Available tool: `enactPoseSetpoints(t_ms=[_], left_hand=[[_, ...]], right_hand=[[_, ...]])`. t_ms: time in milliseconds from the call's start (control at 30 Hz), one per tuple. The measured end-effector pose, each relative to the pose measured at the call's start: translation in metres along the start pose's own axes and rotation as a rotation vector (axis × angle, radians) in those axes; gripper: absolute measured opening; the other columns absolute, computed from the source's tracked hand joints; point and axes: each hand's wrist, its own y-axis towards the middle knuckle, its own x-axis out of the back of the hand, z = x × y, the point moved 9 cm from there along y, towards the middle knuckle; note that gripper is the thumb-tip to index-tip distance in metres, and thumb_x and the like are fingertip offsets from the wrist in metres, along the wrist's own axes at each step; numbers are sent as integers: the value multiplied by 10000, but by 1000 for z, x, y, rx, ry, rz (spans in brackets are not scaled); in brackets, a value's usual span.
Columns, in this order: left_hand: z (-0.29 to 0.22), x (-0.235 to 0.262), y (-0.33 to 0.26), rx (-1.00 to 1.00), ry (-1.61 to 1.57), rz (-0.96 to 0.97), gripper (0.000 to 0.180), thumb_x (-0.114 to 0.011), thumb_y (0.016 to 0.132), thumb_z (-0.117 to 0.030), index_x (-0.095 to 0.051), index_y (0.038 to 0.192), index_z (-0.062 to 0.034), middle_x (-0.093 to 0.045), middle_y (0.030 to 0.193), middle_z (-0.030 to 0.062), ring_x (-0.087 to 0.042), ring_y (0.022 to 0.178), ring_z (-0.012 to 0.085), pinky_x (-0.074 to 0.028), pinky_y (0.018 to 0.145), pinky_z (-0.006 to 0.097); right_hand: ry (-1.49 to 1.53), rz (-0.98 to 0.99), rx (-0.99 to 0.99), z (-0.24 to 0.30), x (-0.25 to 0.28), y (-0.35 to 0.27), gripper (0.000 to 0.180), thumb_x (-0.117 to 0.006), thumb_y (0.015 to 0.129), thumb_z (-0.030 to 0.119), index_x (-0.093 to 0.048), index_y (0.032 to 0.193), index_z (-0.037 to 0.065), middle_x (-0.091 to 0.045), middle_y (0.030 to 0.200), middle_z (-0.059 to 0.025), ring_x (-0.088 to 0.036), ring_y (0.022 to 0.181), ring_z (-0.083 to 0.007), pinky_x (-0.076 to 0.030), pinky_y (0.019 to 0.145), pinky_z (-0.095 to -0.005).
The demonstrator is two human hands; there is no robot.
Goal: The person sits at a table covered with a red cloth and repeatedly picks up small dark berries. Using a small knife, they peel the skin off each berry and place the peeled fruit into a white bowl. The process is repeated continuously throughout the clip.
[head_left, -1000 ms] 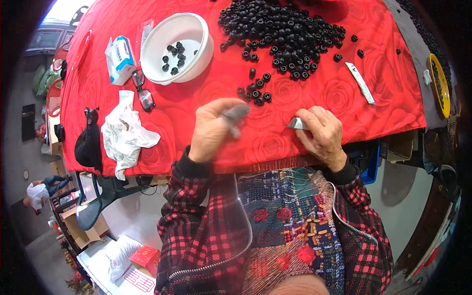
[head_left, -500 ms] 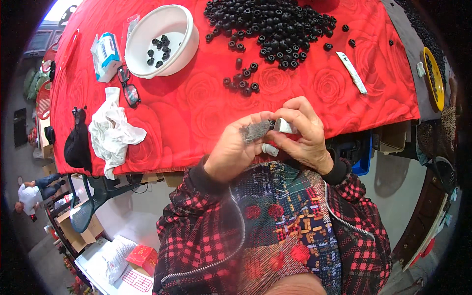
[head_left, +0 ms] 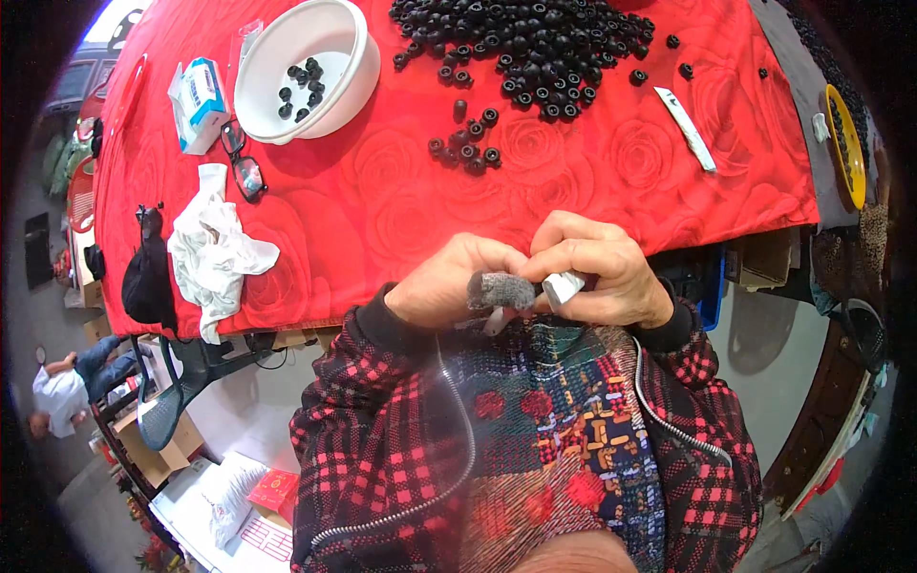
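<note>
My hands meet over my lap at the table's near edge. My left hand (head_left: pixel 441 284) is closed, its thumb meeting the right fingers; any small part pinched there is hidden. Fuzzy grey cloth (head_left: pixel 502 290) covers what looks like a fingertip of that hand, and a paler grey wrapped tip (head_left: pixel 496 321) shows below it. My right hand (head_left: pixel 616 277) grips a short white-wrapped stick-like tool (head_left: pixel 565 286); its working end cannot be made out. Past the hands lie a few loose black ring-shaped plastic parts (head_left: pixel 468 146) and a large heap of the same parts (head_left: pixel 535 57).
A white basin (head_left: pixel 334 110) holds several black parts. Around it are a tissue pack (head_left: pixel 200 105), eyeglasses (head_left: pixel 247 177), a white cloth (head_left: pixel 222 253) and a black pouch (head_left: pixel 147 277). A white strip (head_left: pixel 686 130) lies right; a yellow tray (head_left: pixel 846 148) stands far right. Another person (head_left: pixel 62 392) is far left.
Both hands have drawn slightly down toward my body and closer together. The left hand has turned over, and the black part glimpsed between the fingers earlier is out of sight.
</note>
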Motion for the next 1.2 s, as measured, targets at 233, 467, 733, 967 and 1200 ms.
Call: enactPoseSetpoints(t_ms=[233, 467, 733, 967, 1200], left_hand=[[-13, -6, 1, -149, -130, -194, 182, -560, 928, -94, -642, 1043, 21, -654, 821, 63, -616, 646, 109, -480, 525, 205], [-18, -15, -4, -281, -216, -239, 239, -530, 945, -100, -600, 1118, 50, -675, 948, 110, -651, 792, 139, -503, 592, 218], [-27, -8, -8, -473, -153, -311, 235, -521, 958, -99, -604, 1133, 33, -647, 910, 71, -621, 791, 110, -510, 623, 218], [-32, -4, -14, -413, -18, -443, 196, -552, 935, -66, -632, 1103, -2, -630, 884, 23, -591, 751, 72, -502, 613, 208], [-37, -3, -13, -474, 150, -471, 203, -511, 941, -33, -634, 1101, -12, -626, 880, 18, -593, 738, 67, -494, 618, 201]], right_hand=[[-247, -276, 83, 15, 17, -5, 273, -777, 691, 22, -694, 951, 12, -576, 816, -91, -570, 667, -172, -438, 542, -266], [-461, -328, 326, 42, 14, -10, 349, -812, 670, 50, -678, 988, -1, -552, 808, -82, -517, 592, -164, -371, 470, -285], [-539, -324, 245, 40, 15, -10, 342, -745, 646, 69, -624, 951, -26, -572, 800, -108, -578, 633, -250, -443, 516, -342], [-330, -324, -110, 11, 30, -11, 325, -639, 800, 66, -555, 1102, -17, -567, 834, -152, -581, 706, -308, -463, 617, -357], [-358, -295, -160, 2, 26, -8, 286, -610, 833, 79, -575, 1101, -15, -559, 817, -153, -583, 706, -320, -464, 610, -376]])
